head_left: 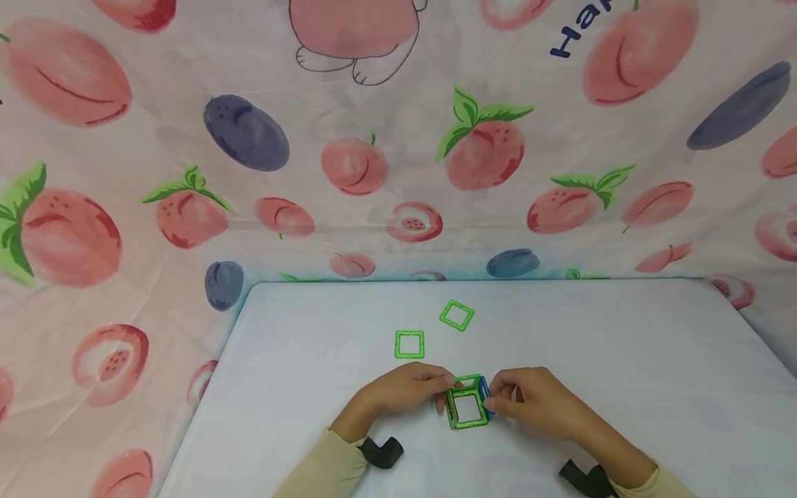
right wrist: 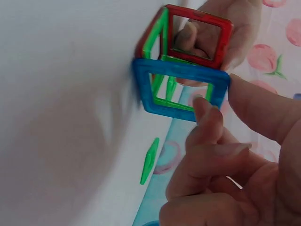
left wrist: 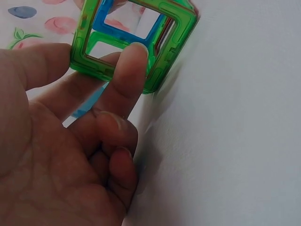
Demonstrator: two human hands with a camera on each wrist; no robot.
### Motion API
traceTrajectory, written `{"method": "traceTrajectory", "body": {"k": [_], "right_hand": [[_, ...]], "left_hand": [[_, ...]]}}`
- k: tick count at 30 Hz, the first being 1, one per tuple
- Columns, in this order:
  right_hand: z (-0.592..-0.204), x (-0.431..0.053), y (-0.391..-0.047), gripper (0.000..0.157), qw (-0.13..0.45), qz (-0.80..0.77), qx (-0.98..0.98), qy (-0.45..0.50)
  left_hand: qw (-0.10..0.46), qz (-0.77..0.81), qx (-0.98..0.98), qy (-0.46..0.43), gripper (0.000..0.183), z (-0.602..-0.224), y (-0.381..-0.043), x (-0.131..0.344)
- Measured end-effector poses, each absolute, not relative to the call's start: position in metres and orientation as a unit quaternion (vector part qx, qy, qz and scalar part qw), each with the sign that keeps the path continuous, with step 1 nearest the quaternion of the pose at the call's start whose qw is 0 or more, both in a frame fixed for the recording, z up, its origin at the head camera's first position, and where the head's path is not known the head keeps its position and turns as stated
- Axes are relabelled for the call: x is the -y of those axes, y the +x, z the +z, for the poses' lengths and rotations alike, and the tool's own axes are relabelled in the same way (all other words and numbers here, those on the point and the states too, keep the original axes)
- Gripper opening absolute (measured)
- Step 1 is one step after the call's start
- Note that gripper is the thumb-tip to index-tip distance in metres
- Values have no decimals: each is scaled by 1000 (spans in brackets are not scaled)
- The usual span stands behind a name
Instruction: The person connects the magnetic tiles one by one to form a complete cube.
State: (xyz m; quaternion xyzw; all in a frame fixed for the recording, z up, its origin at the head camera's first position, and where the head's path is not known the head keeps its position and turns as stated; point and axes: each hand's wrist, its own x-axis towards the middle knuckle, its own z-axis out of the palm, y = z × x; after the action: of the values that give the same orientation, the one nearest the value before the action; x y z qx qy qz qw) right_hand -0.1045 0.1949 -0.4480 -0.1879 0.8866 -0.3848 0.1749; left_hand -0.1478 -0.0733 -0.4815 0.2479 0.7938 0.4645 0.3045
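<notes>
A small box of square see-through magnetic tiles [head_left: 470,425] stands on the white table in front of me, with open-centred frames. My left hand [head_left: 405,389] pinches its left side; in the left wrist view the thumb and a fingertip meet the green tile [left wrist: 176,52] there. On the other side my right hand [head_left: 538,401] holds the blue tile [right wrist: 188,70] between thumb and finger, against the box's right side. A red tile [right wrist: 200,16] and green ones form other sides in the right wrist view. Part of the box's far side is hidden by the fingers.
Behind the box lie two loose green tiles, one square-on [head_left: 409,356] and one turned like a diamond [head_left: 463,305]. A fruit-print cloth [head_left: 398,166] rises behind the white table [head_left: 623,346]. Black straps [head_left: 382,453] are on both wrists.
</notes>
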Motion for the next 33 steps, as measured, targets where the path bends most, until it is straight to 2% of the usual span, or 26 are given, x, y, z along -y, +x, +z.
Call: {"method": "traceTrajectory", "body": {"k": [7, 12, 20, 27, 33], "right_hand": [[-450, -194, -109, 10, 159, -376, -893, -189], [-450, -194, -114, 11, 148, -374, -894, -196], [-447, -201, -125, 17, 187, -382, -879, -218], [-448, -192, -160, 24, 156, -353, -895, -224], [-467, -174, -196, 34, 179, -326, -886, -278]], "left_hand": [[313, 454, -790, 269, 42, -480, -150, 75], [315, 445, -790, 279, 37, -481, -153, 77], [333, 467, -773, 272, 29, -481, -152, 78], [333, 460, -775, 277, 32, -481, -153, 77], [343, 470, -766, 271, 41, -483, -152, 79]]}}
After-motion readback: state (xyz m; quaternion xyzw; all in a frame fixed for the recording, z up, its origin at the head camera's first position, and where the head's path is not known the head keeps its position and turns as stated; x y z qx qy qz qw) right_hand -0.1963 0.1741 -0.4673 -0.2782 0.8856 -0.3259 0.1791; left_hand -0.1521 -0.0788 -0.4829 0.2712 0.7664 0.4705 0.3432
